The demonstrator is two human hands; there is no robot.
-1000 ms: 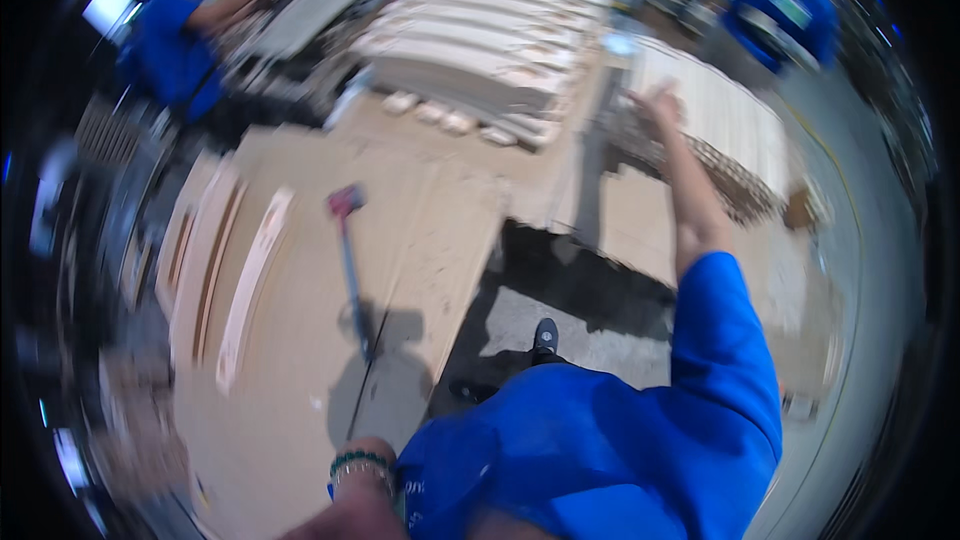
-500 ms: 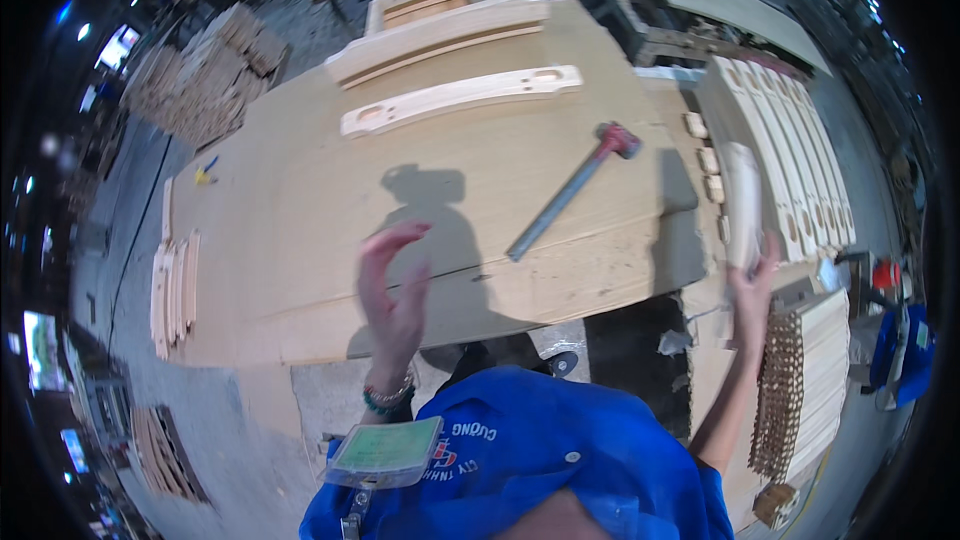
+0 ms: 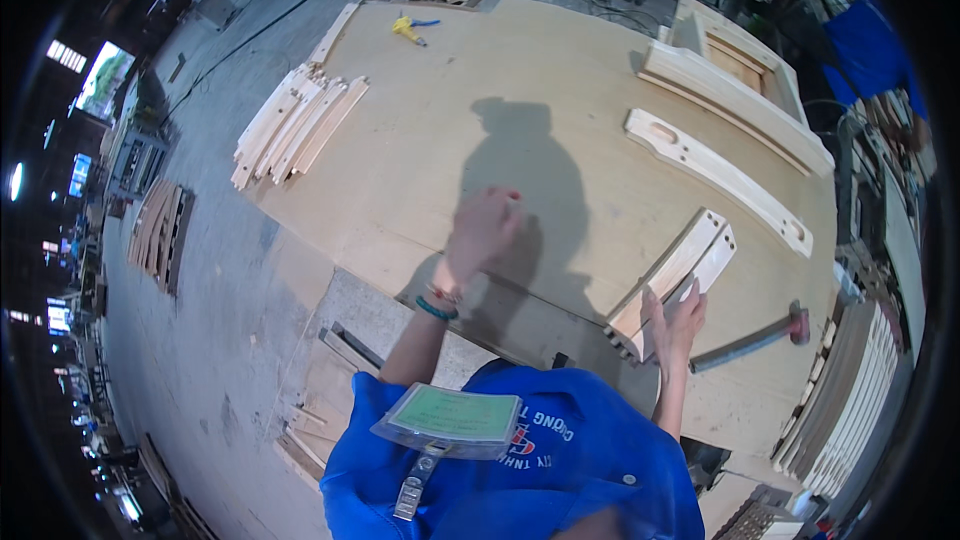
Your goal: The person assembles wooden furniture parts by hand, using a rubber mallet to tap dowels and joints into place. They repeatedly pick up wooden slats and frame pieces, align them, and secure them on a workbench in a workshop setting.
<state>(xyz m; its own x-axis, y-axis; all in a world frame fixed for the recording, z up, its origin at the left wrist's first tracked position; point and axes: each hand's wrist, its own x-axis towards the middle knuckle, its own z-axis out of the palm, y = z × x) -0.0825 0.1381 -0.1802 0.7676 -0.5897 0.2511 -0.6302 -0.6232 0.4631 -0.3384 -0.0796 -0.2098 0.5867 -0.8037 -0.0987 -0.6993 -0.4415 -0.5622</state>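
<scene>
My right hand [image 3: 676,325] is closed around a pair of pale wooden pieces [image 3: 668,278], lying side by side at a slant over the cardboard-covered table [image 3: 420,140]. Small dark holes show at their far ends, and their near ends look notched. My left hand [image 3: 484,230] is over the middle of the table, away from the pieces. Motion blurs its fingers, so I cannot make out whether they hold anything. A hammer [image 3: 745,342] with a red head and grey handle lies just right of my right hand.
A slotted wooden rail [image 3: 720,175] and a wooden frame assembly [image 3: 740,90] lie at the far right. Several narrow slats [image 3: 300,130] lie at the left, near a yellow tool [image 3: 408,30]. More rails [image 3: 845,400] are stacked beyond the hammer.
My view has turned left. My right hand has come from the stacks at the right to the table, bringing wooden pieces. My left hand has moved forward over the table.
</scene>
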